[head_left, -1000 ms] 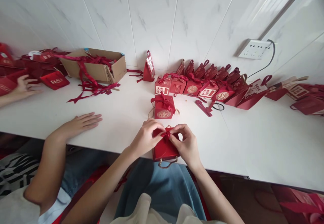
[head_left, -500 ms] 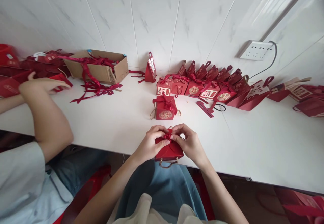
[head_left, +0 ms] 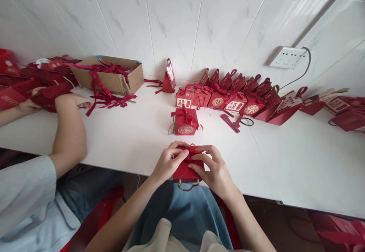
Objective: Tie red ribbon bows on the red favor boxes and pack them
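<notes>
A red gift box [head_left: 186, 175] with a rope handle [head_left: 188, 188] sits at the near edge of the desk [head_left: 285, 160]. The left hand's [head_left: 169, 164] grip is narrow beside the red ribbon [head_left: 189, 157] on top; whether it pinches, I cannot tell. The right hand's [head_left: 216, 169] grip is loosely parted.

Head-camera view from close above the table [head_left: 285, 164], forward and down, toward the tiled wall [head_left: 173, 27]

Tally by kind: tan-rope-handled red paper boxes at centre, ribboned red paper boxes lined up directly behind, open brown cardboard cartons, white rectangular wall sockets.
Rope-handled boxes: 2
Ribboned boxes in row: 5
Cardboard carton: 1
Wall socket: 1
Total: 9
</notes>
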Demonstrator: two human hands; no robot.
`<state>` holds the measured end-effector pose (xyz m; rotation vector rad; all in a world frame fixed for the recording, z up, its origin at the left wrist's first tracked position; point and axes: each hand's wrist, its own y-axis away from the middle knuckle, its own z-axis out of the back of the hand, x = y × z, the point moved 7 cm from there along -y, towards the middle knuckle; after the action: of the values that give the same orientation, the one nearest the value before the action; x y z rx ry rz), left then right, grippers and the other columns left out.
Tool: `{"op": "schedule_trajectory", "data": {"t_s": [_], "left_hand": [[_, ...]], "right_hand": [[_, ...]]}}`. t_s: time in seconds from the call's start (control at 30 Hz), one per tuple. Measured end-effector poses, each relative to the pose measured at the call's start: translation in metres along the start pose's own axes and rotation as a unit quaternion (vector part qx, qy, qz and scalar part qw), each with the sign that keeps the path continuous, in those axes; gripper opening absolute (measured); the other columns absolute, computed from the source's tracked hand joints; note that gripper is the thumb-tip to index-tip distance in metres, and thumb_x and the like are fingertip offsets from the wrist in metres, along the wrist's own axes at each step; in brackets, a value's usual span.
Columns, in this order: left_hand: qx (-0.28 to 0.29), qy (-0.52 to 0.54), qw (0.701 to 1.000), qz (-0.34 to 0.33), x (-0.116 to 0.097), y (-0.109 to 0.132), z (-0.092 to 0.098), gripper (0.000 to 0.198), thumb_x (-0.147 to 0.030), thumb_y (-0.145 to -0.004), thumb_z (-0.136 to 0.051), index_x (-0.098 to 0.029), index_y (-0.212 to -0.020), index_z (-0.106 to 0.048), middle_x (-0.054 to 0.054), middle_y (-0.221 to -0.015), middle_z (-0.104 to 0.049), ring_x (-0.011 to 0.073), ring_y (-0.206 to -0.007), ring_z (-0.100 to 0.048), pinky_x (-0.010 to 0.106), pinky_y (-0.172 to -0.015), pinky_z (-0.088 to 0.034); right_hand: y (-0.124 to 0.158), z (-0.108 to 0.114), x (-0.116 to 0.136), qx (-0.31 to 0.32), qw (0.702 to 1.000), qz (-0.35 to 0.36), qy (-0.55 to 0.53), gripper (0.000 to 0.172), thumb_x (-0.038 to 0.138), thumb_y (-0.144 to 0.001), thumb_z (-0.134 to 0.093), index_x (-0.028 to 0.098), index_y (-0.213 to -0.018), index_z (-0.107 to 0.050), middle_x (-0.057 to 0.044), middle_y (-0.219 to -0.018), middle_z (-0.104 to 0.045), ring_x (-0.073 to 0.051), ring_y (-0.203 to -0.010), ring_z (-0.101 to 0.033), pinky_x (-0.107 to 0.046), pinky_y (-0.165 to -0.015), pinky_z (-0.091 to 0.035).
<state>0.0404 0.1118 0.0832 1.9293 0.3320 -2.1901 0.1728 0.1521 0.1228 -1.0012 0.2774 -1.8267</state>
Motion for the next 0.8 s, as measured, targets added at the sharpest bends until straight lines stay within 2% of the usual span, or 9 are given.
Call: {"op": "schedule_trajectory", "data": {"t_s": [0.13,0.23,0.4,0.5,0.63,0.7,0.8], "left_hand": [[0.017,0.0,1.0,-0.007,-0.001,-0.001,0.001,0.03,-0.033,-0.087,-0.049,-0.017,-0.07,-0.067,0.007,-0.105,-0.061,0.0204,-0.102,-0.057,0.03,-0.091,-0.042],[0.015,-0.026,0.999,-0.018,-0.002,-0.002,0.003,0.031,-0.033,-0.087,-0.048,-0.017,-0.067,-0.065,0.007,-0.105,-0.062,0.0208,-0.101,-0.058,0.031,-0.089,-0.043],[-0.037,-0.124,0.99,-0.057,-0.009,0.001,0.017,0.033,-0.033,-0.089,-0.047,-0.017,-0.064,-0.062,0.008,-0.102,-0.061,0.0207,-0.097,-0.058,0.03,-0.078,-0.047],[-0.084,-0.213,0.965,-0.126,-0.023,0.008,0.023,0.027,-0.03,-0.089,-0.049,-0.018,-0.069,-0.062,0.006,-0.09,-0.058,0.0181,-0.09,-0.058,0.03,-0.078,-0.047],[-0.151,-0.276,0.931,-0.185,-0.034,0.025,0.026,0.017,-0.025,-0.089,-0.049,-0.019,-0.076,-0.058,0.002,-0.081,-0.049,0.0113,-0.069,-0.053,0.023,-0.063,-0.047],[-0.159,-0.287,0.924,-0.195,-0.032,0.033,0.023,0.011,-0.022,-0.09,-0.049,-0.02,-0.081,-0.055,0.0,-0.079,-0.049,0.0102,-0.065,-0.051,0.022,-0.06,-0.046],[-0.128,-0.286,0.928,-0.203,-0.026,0.039,0.014,0.008,-0.018,-0.09,-0.047,-0.021,-0.083,-0.049,0.0,-0.078,-0.052,0.0111,-0.07,-0.054,0.023,-0.066,-0.047]], "right_hand": [[-0.002,0.002,0.01,-0.034,0.996,0.064,0.05,0.009,0.012,-0.088,-0.057,0.018,-0.092,-0.062,-0.007,-0.092,-0.063,-0.018,-0.084,-0.057,-0.034,-0.074,-0.047],[-0.005,0.002,0.014,-0.027,0.993,0.092,0.063,0.008,0.01,-0.088,-0.057,0.017,-0.09,-0.061,-0.006,-0.087,-0.064,-0.017,-0.08,-0.057,-0.034,-0.073,-0.044],[-0.007,0.01,0.011,-0.013,0.991,0.092,0.094,0.009,0.011,-0.09,-0.054,0.016,-0.09,-0.06,-0.006,-0.086,-0.062,-0.016,-0.079,-0.055,-0.033,-0.074,-0.042],[-0.005,0.015,0.008,-0.003,0.988,0.098,0.117,0.01,0.009,-0.089,-0.054,0.017,-0.089,-0.06,-0.007,-0.086,-0.061,-0.016,-0.078,-0.053,-0.033,-0.074,-0.042],[0.001,0.018,0.006,0.029,0.98,0.105,0.166,0.023,0.0,-0.089,-0.044,0.015,-0.091,-0.061,-0.008,-0.089,-0.059,-0.017,-0.078,-0.052,-0.034,-0.077,-0.04],[0.004,0.02,0.007,0.032,0.974,0.116,0.194,0.029,-0.001,-0.09,-0.038,0.014,-0.092,-0.061,-0.009,-0.089,-0.059,-0.018,-0.078,-0.052,-0.035,-0.078,-0.04],[0.008,0.023,0.01,0.031,0.969,0.13,0.206,0.029,-0.001,-0.09,-0.037,0.014,-0.094,-0.062,-0.01,-0.089,-0.06,-0.018,-0.078,-0.053,-0.036,-0.078,-0.04]]}}
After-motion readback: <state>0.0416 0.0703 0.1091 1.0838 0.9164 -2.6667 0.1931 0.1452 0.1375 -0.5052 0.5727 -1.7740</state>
